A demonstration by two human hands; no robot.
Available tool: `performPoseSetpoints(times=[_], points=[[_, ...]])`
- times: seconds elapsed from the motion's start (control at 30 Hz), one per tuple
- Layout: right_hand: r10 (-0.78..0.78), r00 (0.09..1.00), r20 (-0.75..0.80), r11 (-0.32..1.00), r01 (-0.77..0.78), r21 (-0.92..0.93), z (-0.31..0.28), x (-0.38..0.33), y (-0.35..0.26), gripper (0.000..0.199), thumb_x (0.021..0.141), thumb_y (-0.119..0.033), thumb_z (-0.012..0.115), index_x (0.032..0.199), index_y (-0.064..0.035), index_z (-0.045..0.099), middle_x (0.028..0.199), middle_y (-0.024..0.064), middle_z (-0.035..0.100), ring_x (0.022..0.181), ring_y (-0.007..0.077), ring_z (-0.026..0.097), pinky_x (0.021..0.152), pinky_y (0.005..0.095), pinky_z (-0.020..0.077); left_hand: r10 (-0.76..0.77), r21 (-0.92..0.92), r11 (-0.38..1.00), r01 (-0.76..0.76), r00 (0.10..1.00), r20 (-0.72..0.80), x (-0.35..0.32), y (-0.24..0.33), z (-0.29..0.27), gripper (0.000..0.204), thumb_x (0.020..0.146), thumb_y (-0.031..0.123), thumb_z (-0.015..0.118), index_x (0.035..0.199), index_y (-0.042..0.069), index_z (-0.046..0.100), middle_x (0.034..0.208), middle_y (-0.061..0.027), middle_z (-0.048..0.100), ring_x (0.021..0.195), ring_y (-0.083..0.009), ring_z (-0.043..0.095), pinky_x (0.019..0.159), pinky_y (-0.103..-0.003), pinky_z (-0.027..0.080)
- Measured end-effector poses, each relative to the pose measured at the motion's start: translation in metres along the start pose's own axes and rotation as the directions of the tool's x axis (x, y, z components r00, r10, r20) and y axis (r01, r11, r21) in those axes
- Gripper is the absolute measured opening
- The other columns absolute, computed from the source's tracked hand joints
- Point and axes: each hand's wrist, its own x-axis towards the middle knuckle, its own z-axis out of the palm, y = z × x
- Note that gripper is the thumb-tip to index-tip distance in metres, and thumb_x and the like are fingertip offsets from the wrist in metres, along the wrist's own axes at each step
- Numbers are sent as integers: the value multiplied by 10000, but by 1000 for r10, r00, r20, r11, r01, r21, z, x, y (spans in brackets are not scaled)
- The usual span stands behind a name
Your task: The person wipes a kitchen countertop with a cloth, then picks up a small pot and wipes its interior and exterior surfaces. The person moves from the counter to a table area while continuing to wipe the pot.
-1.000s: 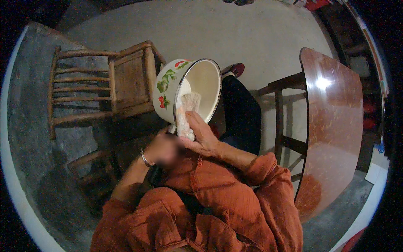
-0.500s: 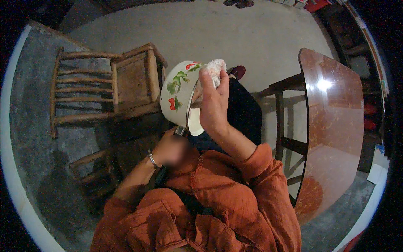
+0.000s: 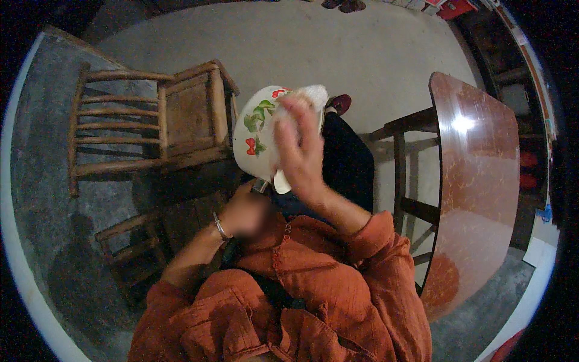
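A white enamel pot (image 3: 246, 136) painted with red flowers and green leaves is tilted over my lap, its mouth turned to the right. At its near end, beside a metal fitting, my left hand (image 3: 244, 211) is closed on it; a smear covers part of that hand. My right hand (image 3: 298, 148), blurred by motion, lies across the rim. A fluffy white and pinkish cloth (image 3: 316, 95) is held against the far rim under its fingertips. Most of the pot's inside is hidden behind this hand.
On the left stands a wooden chair (image 3: 196, 114), with a low wooden stool (image 3: 129, 241) nearer me. A glossy reddish-brown table (image 3: 476, 175) is at my right. Shoes (image 3: 344, 6) lie on the far floor, and shelves line the far right.
My right hand has shifted slightly left over the rim with the cloth. The pot has turned a little, so less of its inside shows. My left hand stays about where it was.
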Motion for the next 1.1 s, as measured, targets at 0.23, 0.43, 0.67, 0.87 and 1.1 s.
performPoseSetpoints(times=[0.23, 0.43, 0.67, 0.87, 1.1], points=[[235, 971, -45, 954, -222, 199, -5, 10, 11, 230, 887, -125, 476, 1099, -40, 497, 1036, 83, 517, 948, 165, 497, 854, 285, 401, -566, -492, 660, 568, 806, 172, 8, -11, -5, 292, 872, 157, 517, 1142, 119, 412, 587, 35, 440, 398, -78, 396, 313, -232, 327], [-12, 986, 168, 1000, 14, -14, -6, -51, -15, 339, 757, 14, 534, 1083, -75, 509, 1020, 167, 443, 949, 330, 454, 890, 333, 356, 364, 435, 851, -294, 927, -87, 7, 0, 9, 210, 739, 44, 506, 939, 6, 558, 624, -59, 541, 623, -188, 565, 570, -335, 464], [464, 886, 5, 803, -423, 420, -22, 14, 9, 179, 838, -83, 517, 1013, -50, 505, 925, 87, 549, 825, 186, 530, 730, 295, 455, -260, 19, 964, 265, 956, -134, -2, 11, 7, 345, 790, 98, 535, 1119, 10, 481, 701, -103, 562, 587, -209, 566, 542, -348, 470], [783, 595, 179, 360, -669, 650, -50, 32, 41, 194, 862, -203, 524, 1007, -77, 495, 859, 46, 535, 756, 161, 548, 625, 317, 491, -70, 350, 926, 143, 975, -212, 0, -18, 6, 404, 778, 110, 550, 1159, 4, 468, 944, -193, 600, 858, -329, 588, 771, -386, 455], [533, 838, 116, 752, -533, 388, -38, -13, -15, 107, 856, -87, 508, 957, -71, 476, 844, -5, 490, 711, 58, 446, 624, 203, 396, 129, 465, 885, 13, 954, -272, -9, -45, 1, 431, 765, 118, 600, 1161, 6, 471, 982, -192, 621, 914, -344, 603, 802, -400, 467]])
